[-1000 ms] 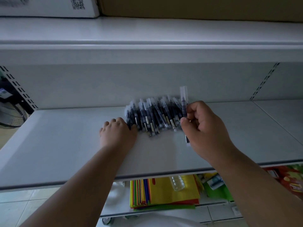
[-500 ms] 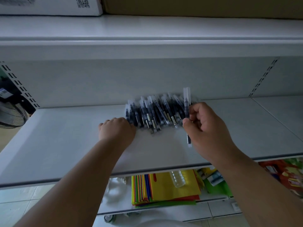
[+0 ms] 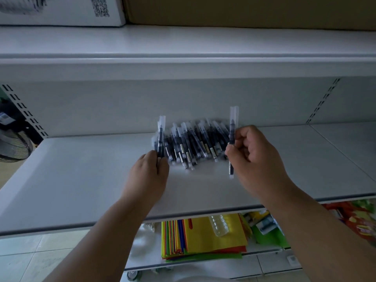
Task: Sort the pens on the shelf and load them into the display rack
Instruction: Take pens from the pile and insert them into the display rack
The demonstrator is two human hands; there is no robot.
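Note:
A pile of dark pens in clear sleeves (image 3: 195, 142) lies at the back of the white shelf (image 3: 81, 180). My left hand (image 3: 149, 174) is at the pile's left end and pinches one or two wrapped pens (image 3: 160, 137), held upright. My right hand (image 3: 254, 159) is at the pile's right end and pinches a single wrapped pen (image 3: 232, 131), also upright, its lower tip showing below my thumb. No display rack is in view.
A shelf above carries a white box with a QR code (image 3: 61, 11) and a brown carton (image 3: 244, 11). Below, a lower shelf holds coloured folders (image 3: 203, 237), a plastic bottle (image 3: 218, 224) and packets (image 3: 362, 222). A fan (image 3: 12, 145) stands at the left.
My left hand, which rested on the pile's left end, has picked up pens and raised them upright. My right hand holds its pen a little further from the pile.

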